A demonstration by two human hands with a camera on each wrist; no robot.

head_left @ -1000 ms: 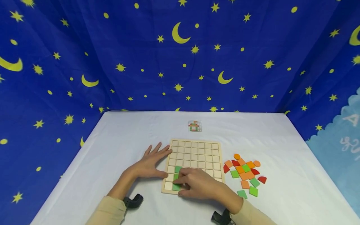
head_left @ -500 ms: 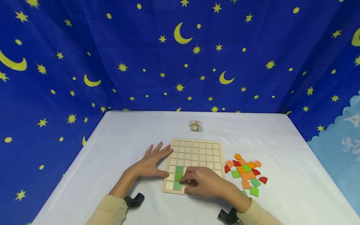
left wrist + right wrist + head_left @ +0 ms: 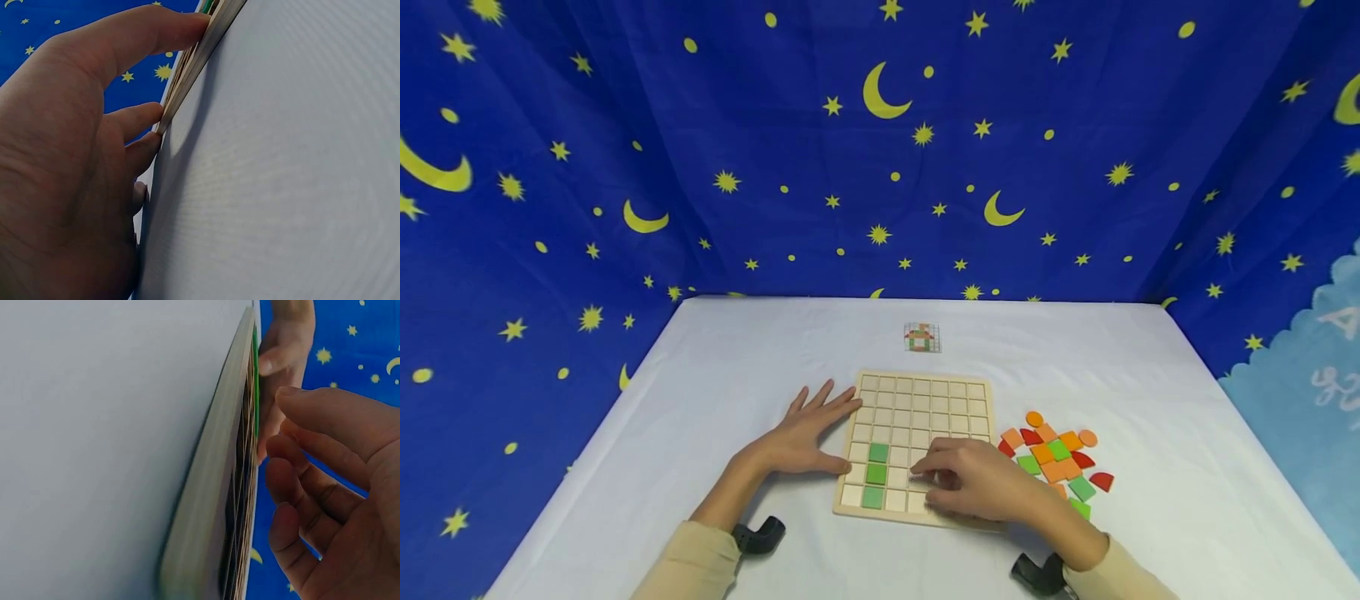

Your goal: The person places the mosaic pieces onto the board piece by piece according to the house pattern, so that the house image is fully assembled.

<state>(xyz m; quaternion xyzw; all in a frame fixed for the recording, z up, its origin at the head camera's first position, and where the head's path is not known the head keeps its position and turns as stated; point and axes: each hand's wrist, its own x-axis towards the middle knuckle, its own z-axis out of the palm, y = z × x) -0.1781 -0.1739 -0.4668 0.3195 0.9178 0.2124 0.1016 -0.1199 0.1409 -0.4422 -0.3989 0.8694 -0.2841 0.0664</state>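
Observation:
A wooden grid board (image 3: 921,402) lies on the white table in front of me. Three green square tiles (image 3: 876,473) form a column in its lower left cells. My left hand (image 3: 797,435) is spread flat beside the board, with thumb and fingertips at its left edge; the left wrist view shows the thumb (image 3: 181,30) against the board's side. Over the lower right part of the board hovers my right hand (image 3: 988,477), its fingers loosely bent. Nothing sits between its thumb (image 3: 319,412) and fingers in the right wrist view. The hand covers several cells.
Right of the board is a loose cluster of orange, red and green tiles (image 3: 1060,450), partly hidden by the right hand. A small pattern card (image 3: 921,337) lies behind the board. Blue star-patterned cloth (image 3: 880,167) rises at the table's back and sides.
My right hand has drawn away from the green tile column and slid right across the board, uncovering the tiles and more cells. The left hand has stayed at the board's edge.

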